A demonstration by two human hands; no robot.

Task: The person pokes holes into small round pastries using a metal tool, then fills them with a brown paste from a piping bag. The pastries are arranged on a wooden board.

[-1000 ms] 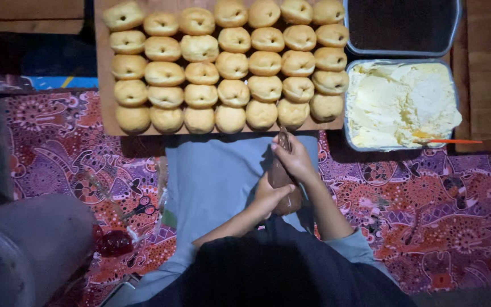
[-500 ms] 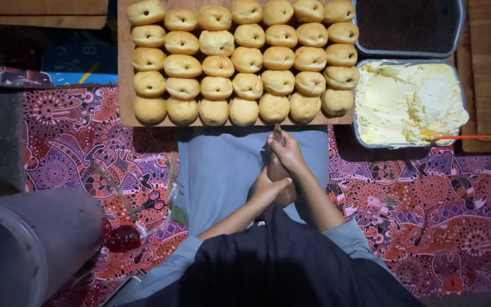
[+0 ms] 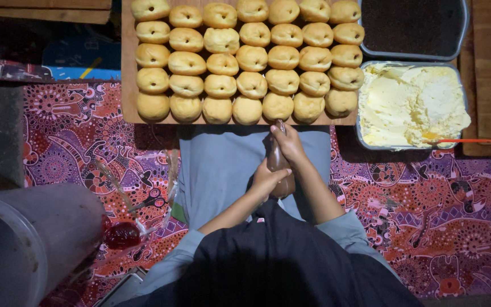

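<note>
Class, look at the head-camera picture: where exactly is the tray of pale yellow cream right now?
The tray of pale yellow cream sits at the right of the head view, beside the board of buns and just below the tray of dark filling.

I see both hands on a brown piping bag (image 3: pixel 279 165): left hand (image 3: pixel 268 181) squeezing low, right hand (image 3: pixel 290 145) near its tip, buns (image 3: pixel 245 59) at twelve o'clock.
</note>
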